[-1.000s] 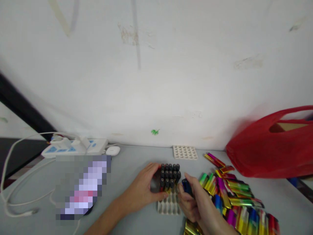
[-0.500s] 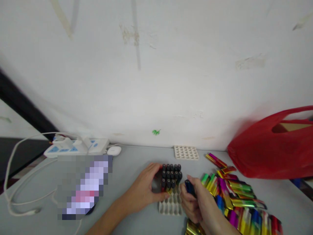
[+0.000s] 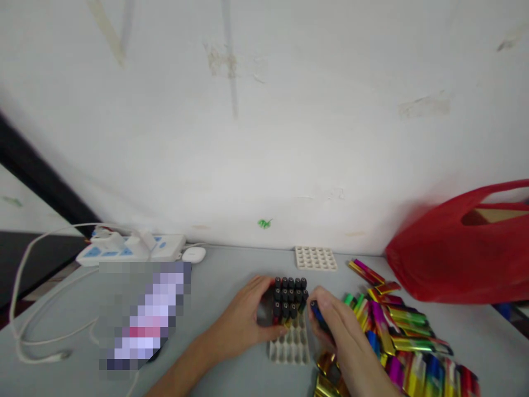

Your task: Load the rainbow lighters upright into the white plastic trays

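Several black-topped tubes (image 3: 291, 295) stand upright in rows in the far part of a pale tray (image 3: 289, 350) with empty round pockets at its near end. My left hand (image 3: 252, 314) curves around the left side of these tubes, thumb at the near side and fingers at the far side, touching them. Just right of the tray, my right hand (image 3: 330, 322) is closed on a dark blue tube (image 3: 320, 317) with a black top, held tilted. Its lower end is hidden by the hand.
Many shiny coloured tubes (image 3: 413, 342) lie piled at the right. A second white tray (image 3: 316, 258) sits by the wall. A red bag (image 3: 454, 259) stands back right. At the left are a power strip (image 3: 132, 251), white cables, a white case (image 3: 193, 254) and a blurred phone (image 3: 151, 314).
My right hand has turned slightly and shifted with the dark blue tube, uncovering golden tubes below it. My left hand stays around the standing tubes.
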`<state>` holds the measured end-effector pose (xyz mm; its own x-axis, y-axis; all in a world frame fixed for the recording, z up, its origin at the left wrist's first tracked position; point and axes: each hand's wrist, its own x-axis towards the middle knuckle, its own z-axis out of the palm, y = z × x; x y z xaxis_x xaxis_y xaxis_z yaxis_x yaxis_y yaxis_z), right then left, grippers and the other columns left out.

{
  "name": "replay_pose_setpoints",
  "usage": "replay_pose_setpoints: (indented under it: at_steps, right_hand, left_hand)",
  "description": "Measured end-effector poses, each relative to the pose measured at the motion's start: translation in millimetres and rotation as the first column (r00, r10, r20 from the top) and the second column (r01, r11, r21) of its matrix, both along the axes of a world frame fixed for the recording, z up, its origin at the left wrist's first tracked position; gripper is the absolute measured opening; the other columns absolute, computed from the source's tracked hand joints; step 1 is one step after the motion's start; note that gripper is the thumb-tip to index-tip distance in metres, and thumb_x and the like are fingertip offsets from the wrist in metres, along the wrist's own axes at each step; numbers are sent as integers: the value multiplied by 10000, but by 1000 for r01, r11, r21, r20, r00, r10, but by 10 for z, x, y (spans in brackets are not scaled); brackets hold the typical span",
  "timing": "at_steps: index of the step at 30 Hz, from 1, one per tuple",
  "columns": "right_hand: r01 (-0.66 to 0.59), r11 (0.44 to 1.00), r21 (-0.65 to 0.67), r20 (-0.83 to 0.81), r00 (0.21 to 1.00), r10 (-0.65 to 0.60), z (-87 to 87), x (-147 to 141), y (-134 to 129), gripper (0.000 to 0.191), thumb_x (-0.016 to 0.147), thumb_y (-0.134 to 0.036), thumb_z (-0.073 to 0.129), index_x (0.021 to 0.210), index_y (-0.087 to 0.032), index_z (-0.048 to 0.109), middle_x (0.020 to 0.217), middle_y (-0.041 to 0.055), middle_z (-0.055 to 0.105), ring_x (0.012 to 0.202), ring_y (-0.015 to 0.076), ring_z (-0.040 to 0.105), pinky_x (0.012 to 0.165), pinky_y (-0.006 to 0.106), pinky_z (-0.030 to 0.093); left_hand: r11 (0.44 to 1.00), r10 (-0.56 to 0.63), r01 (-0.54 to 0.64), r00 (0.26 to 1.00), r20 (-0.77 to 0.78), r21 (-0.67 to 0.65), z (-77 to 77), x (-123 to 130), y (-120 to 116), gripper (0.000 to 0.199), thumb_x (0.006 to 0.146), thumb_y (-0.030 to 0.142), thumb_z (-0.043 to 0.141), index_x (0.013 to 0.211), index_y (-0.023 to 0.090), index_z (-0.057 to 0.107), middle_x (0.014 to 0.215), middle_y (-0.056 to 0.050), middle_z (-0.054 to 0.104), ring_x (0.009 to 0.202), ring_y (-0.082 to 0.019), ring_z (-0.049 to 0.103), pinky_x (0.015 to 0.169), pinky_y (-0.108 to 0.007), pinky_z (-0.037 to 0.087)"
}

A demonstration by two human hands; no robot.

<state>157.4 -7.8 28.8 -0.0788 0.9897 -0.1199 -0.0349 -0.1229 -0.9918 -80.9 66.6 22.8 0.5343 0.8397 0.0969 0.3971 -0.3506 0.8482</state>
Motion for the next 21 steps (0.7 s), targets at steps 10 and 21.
replay_pose_setpoints:
  at_steps: [10, 21]
  right_hand:
    - [-26, 886, 463, 381, 908, -172, 271, -71, -18, 186, 1118, -375, 652, 988, -263, 725, 1047, 17, 628, 1036, 220, 639, 931, 313, 461]
    - [-3, 929, 371, 492, 849, -194, 262, -28, 36, 131, 1026, -415, 764, 1070, -314, 835, 900, -25, 775, 878, 234, 727, 907, 368, 475]
  left_hand:
    - [999, 3, -1, 999, 48, -42, -55, -5, -2, 854, 717, 146, 1002, 1488, 275, 657, 1384, -67, 731, 1165, -308, 687, 1041, -398, 545]
    - [1000, 1, -1, 1000, 11, 2, -43, -1, 8, 711, 699, 175, 1031, 1326, 228, 700, 1293, -64, 730, 1155, -318, 676, 1050, -405, 524]
